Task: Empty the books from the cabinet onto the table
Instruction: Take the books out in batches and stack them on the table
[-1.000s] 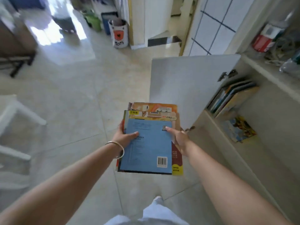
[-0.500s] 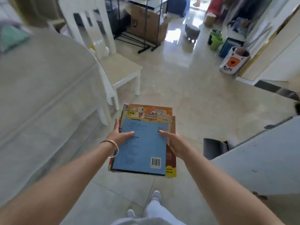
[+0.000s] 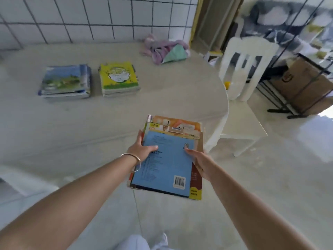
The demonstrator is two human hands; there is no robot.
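Note:
I hold a stack of books point(image 3: 167, 165) flat in front of me, a blue back cover with a barcode on top and orange covers beneath. My left hand point(image 3: 141, 149) grips its left edge, thumb on the blue cover, a bangle on the wrist. My right hand point(image 3: 198, 159) grips the right edge. The stack hangs over the near edge of the table point(image 3: 72, 127), which has a pale cloth. On the table farther back lie two piles of books: a blue-green one point(image 3: 64, 82) and a yellow one point(image 3: 118, 78). The cabinet is out of view.
A crumpled pink and green cloth point(image 3: 167, 49) lies at the table's far right. A white chair point(image 3: 241, 83) stands right of the table. Behind it are a black metal rack point(image 3: 292, 73) and a cardboard box point(image 3: 304, 82). A tiled wall point(image 3: 90, 17) backs the table.
My view has swung left from the open cabinet, across the floor and chair, to face the table. The stack stays gripped in both hands the same way.

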